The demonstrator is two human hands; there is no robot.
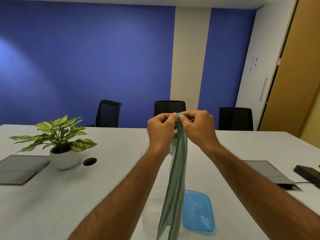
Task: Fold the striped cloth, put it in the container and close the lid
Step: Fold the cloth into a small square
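Observation:
The striped cloth (175,179), green and white, hangs in a narrow vertical band from my two hands held up over the table. My left hand (160,131) and my right hand (197,129) pinch its top edge side by side, fingertips almost touching. The cloth's lower end runs out of the frame at the bottom. A blue lid (198,211) lies flat on the table just right of the hanging cloth. A clear container (152,210) stands left of the cloth, faint and partly hidden behind my left forearm and the cloth.
A potted plant (58,135) in a white bowl stands at the left, beside a round cable hole (90,161). Grey flaps (20,168) are set in the white table (103,179) at both sides. A black device (308,173) lies at the right. Black chairs (108,113) line the far edge.

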